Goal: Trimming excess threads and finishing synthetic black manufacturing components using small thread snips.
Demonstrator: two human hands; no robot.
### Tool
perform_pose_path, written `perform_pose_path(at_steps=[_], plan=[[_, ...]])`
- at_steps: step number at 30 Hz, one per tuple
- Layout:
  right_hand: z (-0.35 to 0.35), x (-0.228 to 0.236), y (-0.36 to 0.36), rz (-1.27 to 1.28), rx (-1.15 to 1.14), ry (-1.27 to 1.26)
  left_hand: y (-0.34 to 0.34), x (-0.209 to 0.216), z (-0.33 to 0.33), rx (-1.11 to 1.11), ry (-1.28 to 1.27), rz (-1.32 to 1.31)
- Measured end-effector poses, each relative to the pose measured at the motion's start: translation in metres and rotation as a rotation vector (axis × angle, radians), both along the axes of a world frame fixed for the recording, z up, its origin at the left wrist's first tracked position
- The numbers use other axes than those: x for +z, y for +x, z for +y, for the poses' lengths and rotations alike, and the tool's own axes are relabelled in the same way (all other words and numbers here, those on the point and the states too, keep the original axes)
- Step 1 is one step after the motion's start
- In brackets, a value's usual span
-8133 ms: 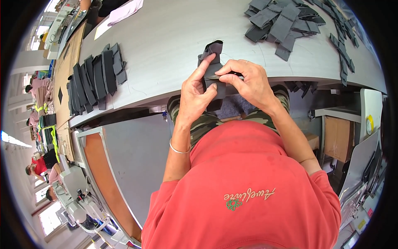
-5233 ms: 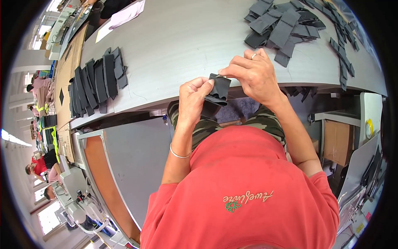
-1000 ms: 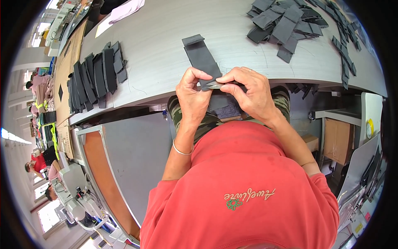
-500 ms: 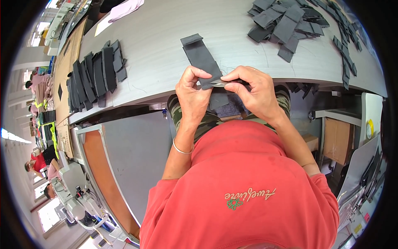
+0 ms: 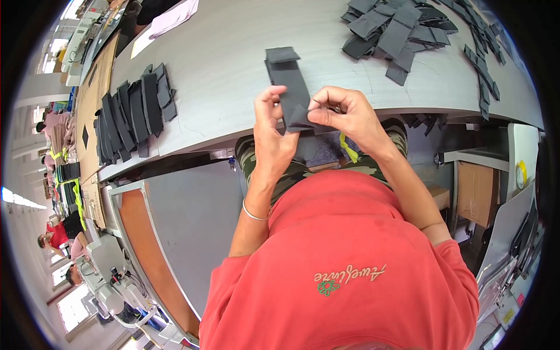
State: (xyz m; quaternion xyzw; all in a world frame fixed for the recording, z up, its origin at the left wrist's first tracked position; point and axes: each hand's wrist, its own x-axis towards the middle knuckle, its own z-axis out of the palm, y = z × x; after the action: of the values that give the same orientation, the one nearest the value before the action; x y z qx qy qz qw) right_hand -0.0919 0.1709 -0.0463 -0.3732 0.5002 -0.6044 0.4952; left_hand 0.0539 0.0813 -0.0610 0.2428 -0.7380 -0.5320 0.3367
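A dark grey fabric strip [image 5: 293,87], with a folded flap at its far end, is held up over the table's near edge. My left hand [image 5: 274,137] is closed on its left side and near end, thumb at the lower edge. My right hand [image 5: 349,116] pinches the strip's near right corner between thumb and forefinger. Below the right palm dangles a yellow strip [image 5: 349,149]; what it is attached to is hidden by the hand. More dark fabric hangs below the hands, over my lap.
The pale grey table [image 5: 227,70] curves around in front. Similar dark strips lie in a row [image 5: 137,105] at left and in a loose heap [image 5: 396,35] at far right. Pink sheets [image 5: 175,17] lie at far left. A cardboard box [image 5: 477,192] sits under the table's right side.
The fabric strip has swung more upright and its near end has turned over. A pointed metal blade between my right fingers is no longer visible; the yellow strip has come into view.
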Motion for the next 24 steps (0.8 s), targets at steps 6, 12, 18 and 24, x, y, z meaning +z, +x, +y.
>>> perform_pose_path(at_steps=[6, 12, 18, 24], plan=[[0.006, -0.009, 0.017, 0.245, -0.021, -0.11, 0.006, -0.019, -0.016, 0.118, 0.189, 0.083], [0.005, -0.011, 0.017, 0.483, -0.155, -0.184, 0.009, -0.005, -0.013, -0.113, 0.615, 0.312], [0.006, -0.01, 0.012, 0.515, -0.128, -0.135, 0.005, 0.002, -0.006, -0.064, 0.57, 0.305], [0.003, -0.003, -0.009, 0.72, -0.349, -0.174, 0.005, 0.004, -0.008, -0.084, 0.537, 0.296]])
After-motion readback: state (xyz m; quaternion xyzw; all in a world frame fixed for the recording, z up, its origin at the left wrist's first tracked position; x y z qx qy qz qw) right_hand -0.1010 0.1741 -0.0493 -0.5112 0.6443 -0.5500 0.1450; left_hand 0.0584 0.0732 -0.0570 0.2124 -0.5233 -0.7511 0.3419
